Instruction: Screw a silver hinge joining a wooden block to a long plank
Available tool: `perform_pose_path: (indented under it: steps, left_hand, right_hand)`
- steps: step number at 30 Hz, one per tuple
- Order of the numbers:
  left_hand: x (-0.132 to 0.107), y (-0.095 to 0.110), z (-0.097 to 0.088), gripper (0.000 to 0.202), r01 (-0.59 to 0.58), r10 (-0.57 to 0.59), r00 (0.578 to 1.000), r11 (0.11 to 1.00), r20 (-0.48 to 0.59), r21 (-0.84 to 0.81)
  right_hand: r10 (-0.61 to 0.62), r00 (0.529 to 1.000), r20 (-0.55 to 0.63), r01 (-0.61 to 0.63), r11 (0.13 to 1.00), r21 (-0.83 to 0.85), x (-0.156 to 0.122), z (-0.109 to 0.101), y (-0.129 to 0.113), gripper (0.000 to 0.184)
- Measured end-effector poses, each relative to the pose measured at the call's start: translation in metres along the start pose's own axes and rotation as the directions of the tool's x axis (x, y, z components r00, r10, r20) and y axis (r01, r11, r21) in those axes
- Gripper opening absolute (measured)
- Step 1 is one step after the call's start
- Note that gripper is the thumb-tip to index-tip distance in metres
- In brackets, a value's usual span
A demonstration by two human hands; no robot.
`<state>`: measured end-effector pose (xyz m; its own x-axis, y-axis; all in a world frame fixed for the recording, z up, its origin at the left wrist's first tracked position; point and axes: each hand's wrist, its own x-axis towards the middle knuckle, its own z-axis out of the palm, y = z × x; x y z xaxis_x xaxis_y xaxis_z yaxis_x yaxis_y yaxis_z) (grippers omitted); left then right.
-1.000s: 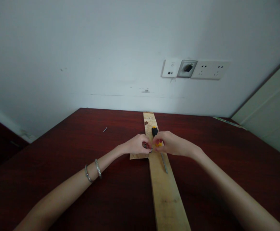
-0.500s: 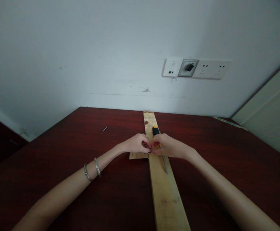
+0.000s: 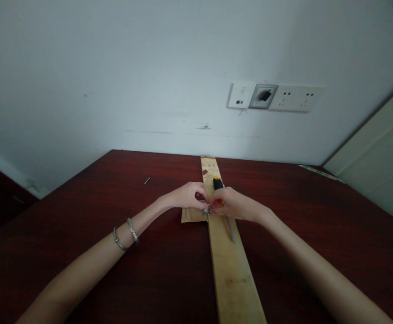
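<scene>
A long pale wooden plank point(image 3: 230, 265) lies on a dark red table point(image 3: 115, 252), running away from me. A short wooden piece point(image 3: 190, 216) juts out from its left edge. My left hand point(image 3: 186, 196) and my right hand point(image 3: 232, 203) meet over that joint, both with fingers pinched on a small metal part point(image 3: 206, 210) that is too small to name. A screwdriver with a black and yellow handle point(image 3: 218, 183) lies on the plank under my right hand, its metal shaft point(image 3: 230, 229) pointing toward me. Two bracelets point(image 3: 124, 234) circle my left wrist.
A small loose screw or nail point(image 3: 147, 181) lies on the table at the back left. The white wall behind carries a row of wall sockets point(image 3: 274, 96). A pale door or cabinet point(image 3: 378, 162) stands at the right.
Both hands have drawn closer together and shifted slightly away from me. The small metal part now shows between the fingertips at the plank's left edge.
</scene>
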<state>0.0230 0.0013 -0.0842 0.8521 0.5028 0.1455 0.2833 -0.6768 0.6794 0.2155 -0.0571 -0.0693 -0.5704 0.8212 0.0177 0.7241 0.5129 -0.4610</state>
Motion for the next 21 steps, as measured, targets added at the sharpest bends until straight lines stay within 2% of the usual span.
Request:
perform_pose_path:
  steps: [2,5,8,10,12,17,21]
  left_hand:
    - [-0.003,0.003,-0.011,0.025,0.021,-0.023,0.999,0.994,0.023,0.111]
    - [-0.008,0.006,-0.023,0.046,0.057,-0.093,0.987,0.968,0.135,0.245]
    - [-0.012,0.008,-0.023,0.066,0.106,-0.212,0.941,0.925,0.263,0.366]
    - [-0.012,0.010,-0.019,0.075,0.135,-0.281,0.907,0.899,0.312,0.418]
    - [-0.012,0.010,-0.015,0.080,0.148,-0.312,0.890,0.888,0.333,0.436]
    - [-0.011,0.010,-0.011,0.079,0.187,-0.335,0.891,0.886,0.307,0.424]
    - [-0.011,0.009,-0.010,0.080,0.225,-0.383,0.873,0.865,0.302,0.448]
  right_hand:
    - [0.018,1.000,0.010,-0.018,1.000,0.001,0.000,0.000,0.000,0.008]
    - [0.017,0.999,0.038,-0.017,1.000,0.004,0.000,0.002,0.001,0.009]
    - [0.006,0.999,0.051,-0.007,1.000,0.005,0.001,0.003,0.001,0.010]
    - [0.009,0.998,0.056,-0.010,1.000,0.017,0.001,0.003,0.002,0.010]
    - [0.024,0.997,0.070,-0.028,0.998,0.049,0.001,0.002,0.002,0.012]
    - [0.083,0.990,0.114,-0.095,0.991,0.098,-0.001,-0.004,0.001,0.014]
    - [0.074,0.990,0.120,-0.088,0.989,0.118,-0.002,-0.005,0.002,0.018]
